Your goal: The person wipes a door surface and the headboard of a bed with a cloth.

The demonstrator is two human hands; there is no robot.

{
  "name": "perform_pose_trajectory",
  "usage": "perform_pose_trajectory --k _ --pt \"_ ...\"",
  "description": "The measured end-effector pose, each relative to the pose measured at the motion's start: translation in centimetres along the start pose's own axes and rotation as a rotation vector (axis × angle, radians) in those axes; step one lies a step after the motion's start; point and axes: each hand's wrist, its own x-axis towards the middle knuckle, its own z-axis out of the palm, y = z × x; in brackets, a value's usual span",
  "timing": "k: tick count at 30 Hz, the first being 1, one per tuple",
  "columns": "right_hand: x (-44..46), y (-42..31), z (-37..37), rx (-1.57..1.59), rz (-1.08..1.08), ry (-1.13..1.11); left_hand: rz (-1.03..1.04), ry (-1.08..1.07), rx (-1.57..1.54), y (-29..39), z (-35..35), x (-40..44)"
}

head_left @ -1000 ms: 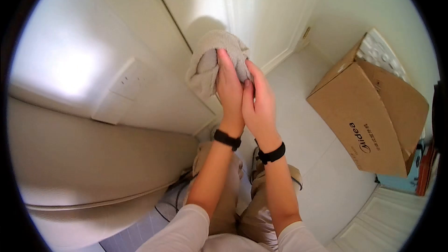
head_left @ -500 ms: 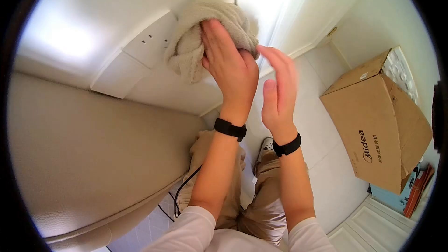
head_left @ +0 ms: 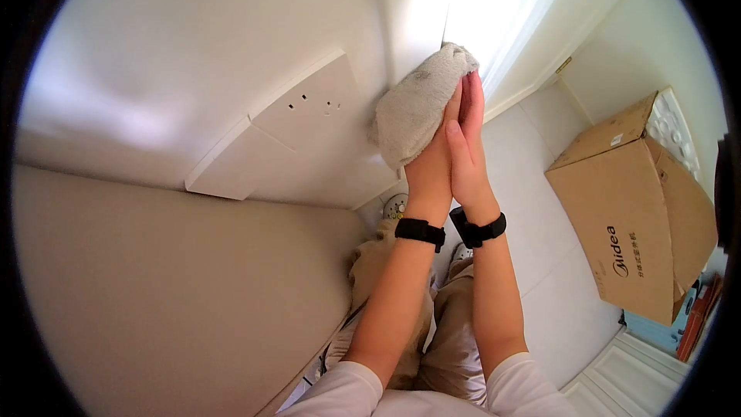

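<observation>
A grey-beige cloth is draped over the fingers of my left hand, near the wall and the door frame. The fingers of that hand are mostly hidden beneath it. My right hand lies against the right side of my left hand, its fingers stretched upward and their tips touching the cloth's edge. Both wrists carry black bands.
White wall sockets are at left, above a beige padded seat. On the right, an open cardboard box stands on the pale tiled floor. Behind it are blue and red items; a white cabinet is below.
The cloth and both hands have moved right relative to the sockets. My right hand, apart from the left half a second ago, now touches it. The cloth now covers my left fingers.
</observation>
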Motion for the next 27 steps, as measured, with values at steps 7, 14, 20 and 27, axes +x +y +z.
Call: perform_pose_trajectory --k 7,14,20,27 --pt "-0.1 2.4 -1.7 0.205 0.204 0.071 -0.041 -0.107 -0.103 -0.8 4.5 -1.1" --pt "-0.1 -1.6 -1.9 -0.058 -0.113 -0.075 -0.07 0.156 -0.053 2.7 -0.6 0.3" --pt "-0.6 2.2 -1.5 0.125 0.079 -0.05 0.031 -0.097 0.044 0.8 -0.1 -0.4" --pt "-1.2 3.4 -2.4 0.217 0.232 0.026 0.235 -0.149 0.094 -1.4 2.3 -0.8"
